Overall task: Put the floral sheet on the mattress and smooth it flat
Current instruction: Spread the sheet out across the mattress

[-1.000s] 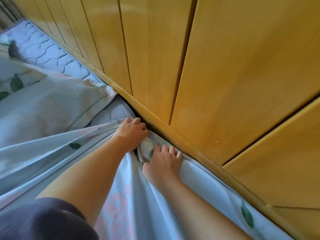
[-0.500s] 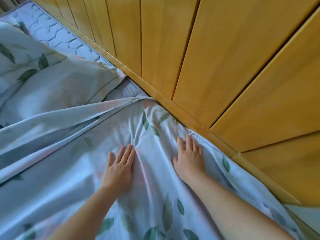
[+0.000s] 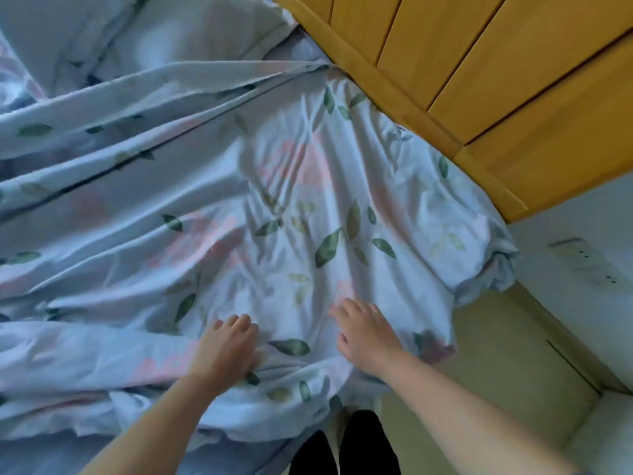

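The pale blue floral sheet (image 3: 301,207), printed with green leaves and pink flowers, covers the near corner of the mattress and still lies in long folds toward the left. One corner bunches over the mattress corner at the right. My left hand (image 3: 224,347) lies palm down on the sheet near the front edge, fingers loosely bent. My right hand (image 3: 366,332) presses flat on the sheet a little to the right, fingers spread. The mattress itself is hidden under the cloth here.
A wooden panelled headboard (image 3: 479,73) runs along the top right. A pillow (image 3: 178,32) in matching fabric lies at the top. To the right are a light wall with a socket strip (image 3: 589,262) and pale flooring (image 3: 507,368). My dark trouser legs (image 3: 342,447) stand at the bed's edge.
Both hands left the gap by the headboard, where they were tucking cloth, and slid flat across the sheet toward the near edge. The view has pulled back from the headboard.
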`<state>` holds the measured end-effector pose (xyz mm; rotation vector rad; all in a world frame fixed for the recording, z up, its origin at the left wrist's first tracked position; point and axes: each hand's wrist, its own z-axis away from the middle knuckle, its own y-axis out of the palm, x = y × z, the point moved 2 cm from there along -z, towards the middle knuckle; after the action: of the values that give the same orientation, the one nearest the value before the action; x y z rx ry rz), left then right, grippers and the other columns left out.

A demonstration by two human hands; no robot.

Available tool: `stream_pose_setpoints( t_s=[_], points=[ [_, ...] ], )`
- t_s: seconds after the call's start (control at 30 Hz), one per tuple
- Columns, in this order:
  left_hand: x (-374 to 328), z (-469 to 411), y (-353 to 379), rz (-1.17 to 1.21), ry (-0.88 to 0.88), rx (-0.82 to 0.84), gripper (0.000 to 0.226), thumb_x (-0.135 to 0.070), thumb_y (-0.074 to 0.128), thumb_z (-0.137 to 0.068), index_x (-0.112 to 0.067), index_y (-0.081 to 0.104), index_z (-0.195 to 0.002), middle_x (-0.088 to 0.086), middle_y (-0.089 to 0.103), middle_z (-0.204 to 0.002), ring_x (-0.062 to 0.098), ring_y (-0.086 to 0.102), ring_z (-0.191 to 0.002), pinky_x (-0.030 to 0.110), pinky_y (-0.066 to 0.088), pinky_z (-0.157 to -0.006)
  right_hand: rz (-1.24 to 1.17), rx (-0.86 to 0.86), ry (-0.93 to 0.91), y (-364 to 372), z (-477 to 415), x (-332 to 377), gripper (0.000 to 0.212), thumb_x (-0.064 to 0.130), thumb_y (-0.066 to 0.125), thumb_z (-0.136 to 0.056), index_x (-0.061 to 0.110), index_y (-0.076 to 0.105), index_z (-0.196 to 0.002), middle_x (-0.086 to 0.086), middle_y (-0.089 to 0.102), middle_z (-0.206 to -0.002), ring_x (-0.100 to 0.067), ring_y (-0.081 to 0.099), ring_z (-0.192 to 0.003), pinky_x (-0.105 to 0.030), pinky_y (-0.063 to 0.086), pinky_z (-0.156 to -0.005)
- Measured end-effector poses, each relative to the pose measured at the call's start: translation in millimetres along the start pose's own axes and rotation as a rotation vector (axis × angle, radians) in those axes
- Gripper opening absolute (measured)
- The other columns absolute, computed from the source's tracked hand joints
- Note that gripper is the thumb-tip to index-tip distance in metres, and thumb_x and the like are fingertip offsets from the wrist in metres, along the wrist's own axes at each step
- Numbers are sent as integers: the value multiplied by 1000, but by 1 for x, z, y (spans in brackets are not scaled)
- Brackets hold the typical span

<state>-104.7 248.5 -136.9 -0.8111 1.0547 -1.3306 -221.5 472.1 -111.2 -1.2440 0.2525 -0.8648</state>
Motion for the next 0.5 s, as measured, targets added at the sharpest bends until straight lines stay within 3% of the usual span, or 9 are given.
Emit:
stream_pose_setpoints(
  t_s=[0.13, 0.23, 0.3, 0.33, 0.4, 0.43, 0.5],
  points=[
    [-25, 64, 4, 115, 128, -77, 17, -30, 48, -78, -20, 51, -64, -6, 51, -58, 17, 52, -49, 27, 39, -46, -47, 171, -308, 38, 64, 54, 12, 32, 50, -67, 25, 50, -76, 7, 56, -65, -16, 57, -52, -22, 37, -42],
    [-37, 92, 15, 139, 163, -62, 17, -33, 52, -72, -21, 50, -60, -5, 52, -52, 16, 52, -43, 23, 34, -38, -4, 383, -365, 68, 85, 72, 27, 37, 60, -66, 24, 48, -87, 4, 61, -68, -20, 62, -57, -24, 37, -43],
    [-43, 107, 29, 73, 164, 11, 21, -40, 60, -61, -21, 53, -65, -6, 55, -58, 19, 56, -49, 25, 39, -40, 148, 372, -277, 78, 78, 72, 50, 36, 72, -57, 23, 56, -102, 0, 64, -83, -23, 65, -72, -30, 48, -55],
    [-40, 114, 38, 15, 120, 68, 32, -44, 64, -53, -21, 59, -75, -3, 59, -70, 22, 59, -59, 29, 44, -47, 182, 339, -193, 79, 72, 71, 59, 33, 72, -61, 22, 55, -116, -5, 64, -98, -28, 64, -88, -38, 51, -71],
    [-25, 115, 49, -124, -70, 178, 71, -41, 76, -38, -18, 64, -104, 7, 60, -96, 32, 59, -79, 44, 46, -66, 226, 307, -48, 74, 57, 66, 67, 29, 62, -79, 21, 35, -140, -12, 48, -130, -35, 47, -120, -51, 35, -101],
    [-17, 112, 51, -157, -194, 146, 79, -33, 82, -37, -16, 63, -112, 12, 59, -103, 36, 58, -84, 50, 44, -72, 228, 307, 20, 71, 52, 66, 70, 30, 58, -84, 22, 26, -145, -13, 40, -138, -35, 38, -128, -54, 25, -107],
    [-7, 102, 40, -131, -373, 64, 55, -13, 80, -53, -11, 63, -105, 17, 59, -99, 39, 57, -81, 51, 45, -72, 251, 275, 93, 64, 42, 67, 77, 34, 58, -85, 25, 15, -149, -12, 30, -145, -34, 29, -135, -59, 16, -110]
  ],
)
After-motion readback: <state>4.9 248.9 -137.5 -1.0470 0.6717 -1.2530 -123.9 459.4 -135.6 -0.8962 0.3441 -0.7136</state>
